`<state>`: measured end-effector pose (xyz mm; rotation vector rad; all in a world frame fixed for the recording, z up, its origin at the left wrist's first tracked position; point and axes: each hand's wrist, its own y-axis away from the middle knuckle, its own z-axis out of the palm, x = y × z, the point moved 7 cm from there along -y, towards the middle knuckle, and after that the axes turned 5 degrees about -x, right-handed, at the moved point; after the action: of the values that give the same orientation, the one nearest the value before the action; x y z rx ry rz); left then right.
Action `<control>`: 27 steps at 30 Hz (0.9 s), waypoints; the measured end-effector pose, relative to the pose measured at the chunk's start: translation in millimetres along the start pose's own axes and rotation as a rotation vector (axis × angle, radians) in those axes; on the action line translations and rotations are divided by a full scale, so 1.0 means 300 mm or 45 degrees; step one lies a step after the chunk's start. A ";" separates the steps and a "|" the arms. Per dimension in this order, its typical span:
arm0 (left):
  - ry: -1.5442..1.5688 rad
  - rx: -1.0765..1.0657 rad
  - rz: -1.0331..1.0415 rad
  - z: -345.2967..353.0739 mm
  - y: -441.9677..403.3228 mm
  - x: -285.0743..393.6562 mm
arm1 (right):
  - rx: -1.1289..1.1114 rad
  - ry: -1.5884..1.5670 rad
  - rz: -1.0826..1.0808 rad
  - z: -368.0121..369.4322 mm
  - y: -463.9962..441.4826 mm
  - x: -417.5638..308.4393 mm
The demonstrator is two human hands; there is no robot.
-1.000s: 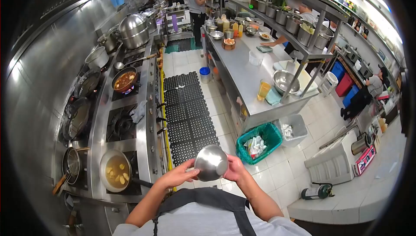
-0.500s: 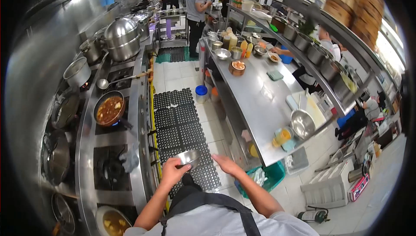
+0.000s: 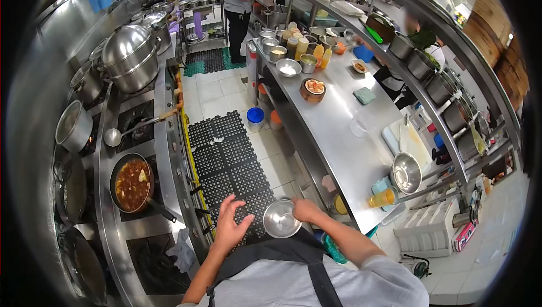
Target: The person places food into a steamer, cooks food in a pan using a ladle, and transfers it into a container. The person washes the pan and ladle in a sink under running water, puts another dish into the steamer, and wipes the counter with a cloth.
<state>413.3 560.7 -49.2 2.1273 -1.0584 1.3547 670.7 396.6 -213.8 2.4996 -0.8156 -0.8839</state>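
Note:
My right hand (image 3: 305,210) grips the rim of a small steel bowl (image 3: 282,219) in front of my apron. The bowl's inside faces up toward me and looks bare. My left hand (image 3: 231,223) is raised just left of the bowl, fingers apart and nothing in them. To the left on the stove, a frying pan (image 3: 133,181) holds a red-brown sauce with pale pieces. A grey cloth (image 3: 182,250) lies at the stove's front edge. A ladle (image 3: 113,137) rests across the range behind the pan.
At right runs a steel worktable (image 3: 333,132) with squeeze bottles, a steamer basket (image 3: 313,90), a larger steel bowl (image 3: 406,172) and a yellow container (image 3: 382,197). Steel shelving (image 3: 451,154) overhangs it. A blue-lidded tub (image 3: 256,118) stands beside black floor mats (image 3: 223,149). A person (image 3: 236,13) stands further back.
The small steel bowl has passed from my left hand to my right and moved right. My left hand has come open. My view has turned and shifted toward the worktable.

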 end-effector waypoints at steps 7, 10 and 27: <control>0.134 -0.265 -0.282 0.010 0.013 -0.496 | 0.357 -1.737 0.206 -0.538 -0.234 0.185; 0.509 -0.280 -0.714 0.059 -0.017 -0.673 | 0.851 -2.043 0.106 -0.824 -0.528 0.541; 0.364 -0.206 -1.126 -0.089 -0.815 -0.461 | 0.739 -1.947 0.403 -1.535 -1.298 0.979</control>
<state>553.2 785.7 -145.9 1.8335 -0.0560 1.0204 1316.7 576.6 -203.2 1.4768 -1.9865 -2.7004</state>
